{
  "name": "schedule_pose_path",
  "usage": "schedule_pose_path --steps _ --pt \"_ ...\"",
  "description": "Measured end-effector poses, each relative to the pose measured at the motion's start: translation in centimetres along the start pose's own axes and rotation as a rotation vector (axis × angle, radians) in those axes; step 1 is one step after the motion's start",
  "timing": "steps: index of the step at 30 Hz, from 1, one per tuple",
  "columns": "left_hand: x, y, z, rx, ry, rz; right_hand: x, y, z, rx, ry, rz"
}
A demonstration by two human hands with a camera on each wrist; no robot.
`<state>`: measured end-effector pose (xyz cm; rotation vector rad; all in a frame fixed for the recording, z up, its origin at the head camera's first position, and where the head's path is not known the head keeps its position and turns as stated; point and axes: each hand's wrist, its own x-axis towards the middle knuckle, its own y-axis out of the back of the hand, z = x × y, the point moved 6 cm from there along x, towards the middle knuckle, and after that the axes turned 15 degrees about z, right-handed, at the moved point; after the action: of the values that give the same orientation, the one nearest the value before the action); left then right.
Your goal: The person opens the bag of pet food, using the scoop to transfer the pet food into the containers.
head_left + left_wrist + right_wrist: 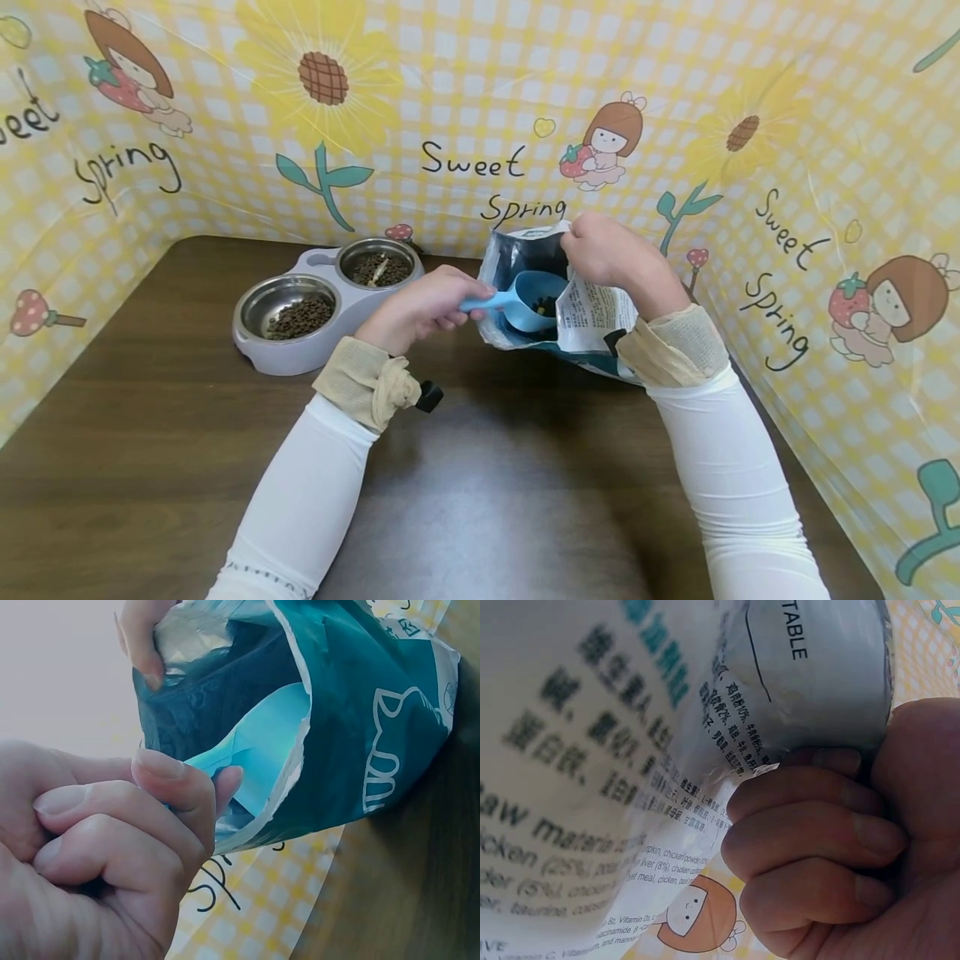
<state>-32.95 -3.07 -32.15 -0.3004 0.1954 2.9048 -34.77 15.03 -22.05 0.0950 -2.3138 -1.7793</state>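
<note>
My left hand [435, 304] grips the handle of a light blue scoop [531, 298], whose cup sits in the mouth of a pet food bag [596, 317]. Some brown kibble with a few pale bits shows inside the cup. At the bag's top rim, my right hand [611, 254] pinches the edge and the mouth gapes. The left wrist view shows the teal side of the bag [352, 720] and the scoop [262, 742] partly within. Curled fingers of the right hand [817, 847] lie against the printed white panel in the right wrist view.
Left of the bag stands a pale lavender double pet bowl [348, 312] with two steel dishes. Both hold brown kibble; the far one also has a pale stick-like piece. A yellow checked cloth [465, 108] walls the back and sides of the brown table [187, 467].
</note>
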Motion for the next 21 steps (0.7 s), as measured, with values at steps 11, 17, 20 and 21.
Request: schedule_pose_path --steps 11,17,20,21 --pt "-0.2 0.8 0.2 0.031 -0.015 0.005 0.0 0.1 0.2 0.004 -0.003 -0.007" --pt "-0.4 1.4 0.3 0.04 -0.027 -0.012 0.0 0.1 0.1 0.003 -0.002 -0.012" --pt "-0.4 1.8 0.3 0.047 -0.035 -0.018 0.0 0.1 0.1 0.006 0.0 -0.013" --pt "-0.4 1.9 0.3 0.048 -0.035 -0.019 0.0 0.2 0.1 0.007 -0.001 -0.012"
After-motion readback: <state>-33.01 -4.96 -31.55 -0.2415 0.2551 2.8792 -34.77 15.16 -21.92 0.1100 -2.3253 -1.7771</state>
